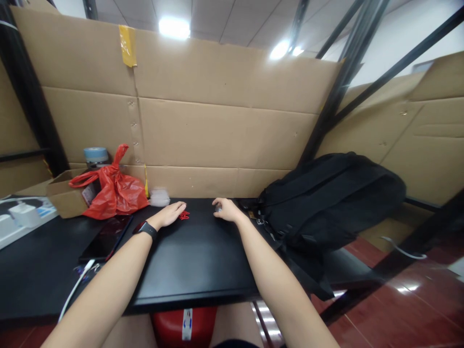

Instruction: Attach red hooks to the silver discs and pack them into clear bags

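My left hand (171, 215) lies low over the black tabletop (192, 256), fingers stretched out together and palm down. Just beyond its fingertips is a small tangle of red cord (184, 215); whether they touch is hard to tell. A dark watch (147, 230) is on the left wrist. My right hand (229, 210) is farther right over the table, its thumb and fingers curled round a small shiny grey object (218, 208). The fingers partly cover that object, and its kind is unclear.
On the left are a red plastic bag (118, 191), a cardboard box (67, 193), a phone-like dark tablet (105, 239), a white cable (74, 295) and a power strip (29, 224). A black backpack (326, 203) leans at right. Cardboard (217, 125) walls the back.
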Available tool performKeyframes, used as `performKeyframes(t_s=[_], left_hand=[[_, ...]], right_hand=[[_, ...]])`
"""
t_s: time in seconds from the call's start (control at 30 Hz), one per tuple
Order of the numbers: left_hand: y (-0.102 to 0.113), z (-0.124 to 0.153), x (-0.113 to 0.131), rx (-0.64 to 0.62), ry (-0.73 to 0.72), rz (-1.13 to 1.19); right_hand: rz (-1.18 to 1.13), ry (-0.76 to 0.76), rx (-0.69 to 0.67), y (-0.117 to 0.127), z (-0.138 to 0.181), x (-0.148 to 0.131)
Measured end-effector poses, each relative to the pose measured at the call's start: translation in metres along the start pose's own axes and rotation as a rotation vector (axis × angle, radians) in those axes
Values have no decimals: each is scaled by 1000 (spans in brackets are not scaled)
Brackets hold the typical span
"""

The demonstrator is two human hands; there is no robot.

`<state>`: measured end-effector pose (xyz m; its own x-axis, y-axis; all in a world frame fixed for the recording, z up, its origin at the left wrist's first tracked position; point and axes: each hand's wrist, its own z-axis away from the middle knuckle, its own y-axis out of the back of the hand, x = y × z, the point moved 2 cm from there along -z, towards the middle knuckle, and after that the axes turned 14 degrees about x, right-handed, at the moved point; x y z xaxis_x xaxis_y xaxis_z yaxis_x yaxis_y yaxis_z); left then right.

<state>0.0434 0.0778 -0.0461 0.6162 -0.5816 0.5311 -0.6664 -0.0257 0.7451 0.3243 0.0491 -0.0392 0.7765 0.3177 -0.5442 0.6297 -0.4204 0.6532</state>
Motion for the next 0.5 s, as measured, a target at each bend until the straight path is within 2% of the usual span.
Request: performKeyframes(t_s=[0.2,0.37,0.5], left_hand=[[0,0,1,4,-15,-12],[-1,0,1,-2,-29,-17],[-1,0,1,-3,-37,-26]], right_hand=[[-7,-31,-19,-8,1,7],[25,-33,88,-11,0,14],[88,-36,109,-14,-1,22]])
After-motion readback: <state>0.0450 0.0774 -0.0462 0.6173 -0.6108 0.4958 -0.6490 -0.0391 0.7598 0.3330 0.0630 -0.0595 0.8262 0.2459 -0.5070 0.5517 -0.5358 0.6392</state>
